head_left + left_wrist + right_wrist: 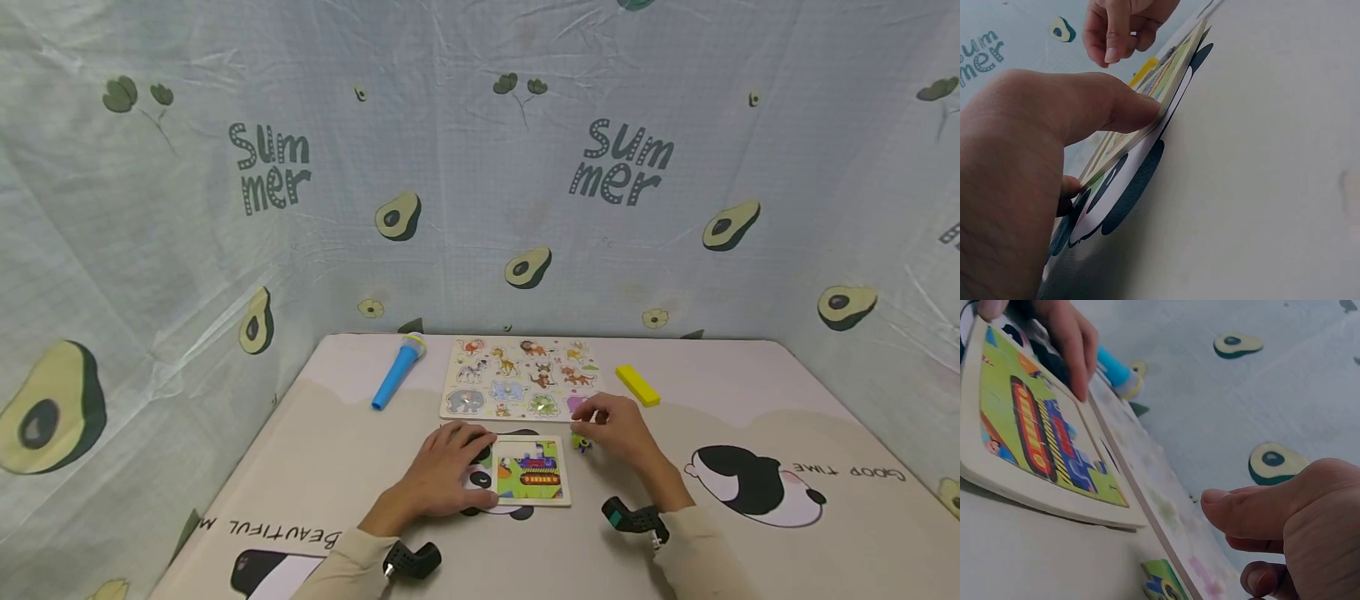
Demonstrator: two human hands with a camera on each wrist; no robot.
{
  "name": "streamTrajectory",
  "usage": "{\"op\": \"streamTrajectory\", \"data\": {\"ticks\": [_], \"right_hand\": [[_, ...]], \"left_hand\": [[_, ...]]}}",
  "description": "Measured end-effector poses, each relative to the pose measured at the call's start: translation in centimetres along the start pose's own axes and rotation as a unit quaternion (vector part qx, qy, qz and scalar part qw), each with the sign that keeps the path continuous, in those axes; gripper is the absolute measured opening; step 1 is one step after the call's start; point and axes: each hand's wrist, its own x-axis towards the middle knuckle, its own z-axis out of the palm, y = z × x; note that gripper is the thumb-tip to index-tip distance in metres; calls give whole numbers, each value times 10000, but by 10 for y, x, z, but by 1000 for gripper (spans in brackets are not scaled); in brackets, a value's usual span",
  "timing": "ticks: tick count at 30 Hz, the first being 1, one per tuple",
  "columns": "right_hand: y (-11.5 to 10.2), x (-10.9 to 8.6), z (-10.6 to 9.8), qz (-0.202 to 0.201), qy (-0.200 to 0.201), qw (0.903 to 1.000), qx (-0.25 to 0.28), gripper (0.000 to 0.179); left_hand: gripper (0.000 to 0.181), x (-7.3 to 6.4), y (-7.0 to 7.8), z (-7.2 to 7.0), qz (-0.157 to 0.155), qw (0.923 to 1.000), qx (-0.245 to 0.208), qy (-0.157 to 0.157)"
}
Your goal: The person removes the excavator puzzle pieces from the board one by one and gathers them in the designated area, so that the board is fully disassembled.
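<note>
Nearby, animal board (520,379), microphone (398,371), yellow block (637,385).

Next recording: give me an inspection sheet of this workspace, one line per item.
Surface: table under a cloth printed with pandas.
Job's things: small framed jigsaw lying flat, digger picture, part filled; loose piece on the cloth to its right.
Clutter: animal peg puzzle behind the jigsaw; blue toy microphone at its left; yellow block at its right.
Grips: left hand rests flat on the jigsaw's left edge; right hand hangs over the loose piece, contact unclear.
Cables: nothing seen.
Surroundings: avocado-print curtain on three sides.
</note>
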Motion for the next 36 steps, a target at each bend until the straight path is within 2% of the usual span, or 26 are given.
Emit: {"op": "streamTrajectory", "data": {"ticks": [6, 11, 18, 23, 30, 36], "right_hand": [[-9, -1, 10, 91, -336, 9993, 95, 8], [-16, -3, 20, -23, -686, 9976, 118, 10], [-22, -4, 32, -250, -1107, 9935, -73, 10], [-26, -4, 36, -242, -1374, 9895, -381, 9], [-26, -4, 41, -309, -1437, 9866, -701, 13], [-28, -5, 43, -182, -1387, 9877, -696, 18]], "left_hand": [[85, 1, 0, 0, 4, 10000, 49, -13], [85, 1, 1, 0, -12, 10000, 49, -40], [85, 1, 1, -1, -10, 9999, 72, -77], [85, 1, 1, 0, -20, 9999, 86, -59], [84, 1, 1, 0, -9, 9999, 97, -36], [84, 1, 0, 1, 13, 10000, 74, 8]]}}
